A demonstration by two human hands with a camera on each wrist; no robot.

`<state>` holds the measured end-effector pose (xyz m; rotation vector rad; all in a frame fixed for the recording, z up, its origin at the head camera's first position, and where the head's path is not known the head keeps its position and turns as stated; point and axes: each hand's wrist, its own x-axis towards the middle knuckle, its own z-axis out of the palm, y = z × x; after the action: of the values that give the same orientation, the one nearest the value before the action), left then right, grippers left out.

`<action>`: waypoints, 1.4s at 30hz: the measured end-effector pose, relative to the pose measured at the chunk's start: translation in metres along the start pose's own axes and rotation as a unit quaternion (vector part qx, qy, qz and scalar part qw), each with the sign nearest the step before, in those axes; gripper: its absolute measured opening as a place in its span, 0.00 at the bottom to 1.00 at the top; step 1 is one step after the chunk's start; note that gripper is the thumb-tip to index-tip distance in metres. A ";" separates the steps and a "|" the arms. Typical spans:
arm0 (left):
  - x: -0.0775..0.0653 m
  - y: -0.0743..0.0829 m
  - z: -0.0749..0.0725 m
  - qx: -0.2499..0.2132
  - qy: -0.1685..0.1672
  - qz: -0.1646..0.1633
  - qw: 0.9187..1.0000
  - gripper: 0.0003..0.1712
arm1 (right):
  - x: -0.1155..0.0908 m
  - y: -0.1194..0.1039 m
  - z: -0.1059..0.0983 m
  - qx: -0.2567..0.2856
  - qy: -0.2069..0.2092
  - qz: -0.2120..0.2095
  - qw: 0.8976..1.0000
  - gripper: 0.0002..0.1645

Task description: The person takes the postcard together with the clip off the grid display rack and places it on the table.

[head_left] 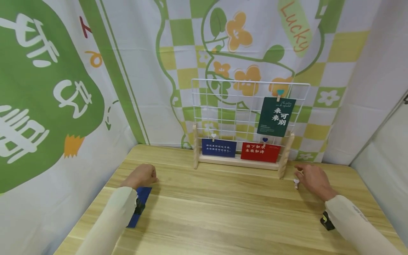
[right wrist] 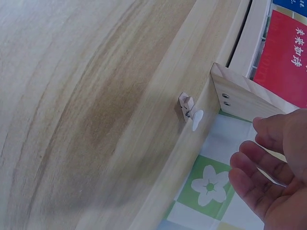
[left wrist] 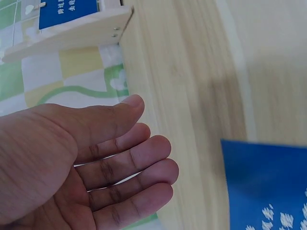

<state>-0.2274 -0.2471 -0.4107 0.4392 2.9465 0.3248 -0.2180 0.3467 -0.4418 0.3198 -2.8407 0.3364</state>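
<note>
Left grip [head_left: 141,175] and right grip [head_left: 313,180] are relaxed, empty; loose blue card [left wrist: 268,179] lies near the counter's [head_left: 223,205] left edge, clip [right wrist: 186,108] near its back edge, presumably for easy reach.

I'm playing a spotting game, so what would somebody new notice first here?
Probably the white wire rack near the table's back edge, with a green card high on its right and a blue card and red card below. Then the bright patterned cloth hanging behind it. Next, the left hand, near another blue card, and the right hand, near a little heart-topped clip.
</note>
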 end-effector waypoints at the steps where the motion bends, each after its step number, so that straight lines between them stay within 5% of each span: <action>1: 0.002 0.002 -0.001 0.000 -0.005 -0.006 1.000 0.08 | 0.000 0.000 0.000 0.000 0.002 -0.003 1.000 0.16; 7: 0.010 0.016 -0.005 -0.011 -0.022 -0.021 0.999 0.08 | 0.002 0.000 -0.002 0.001 0.006 -0.004 1.000 0.16; 42: 0.048 0.072 -0.019 -0.012 0.002 0.028 1.000 0.06 | 0.015 -0.011 -0.029 0.014 0.067 -0.029 0.997 0.14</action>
<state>-0.2570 -0.1690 -0.3808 0.5181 2.9358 0.3692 -0.2223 0.3413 -0.4086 0.3701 -2.6914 0.3715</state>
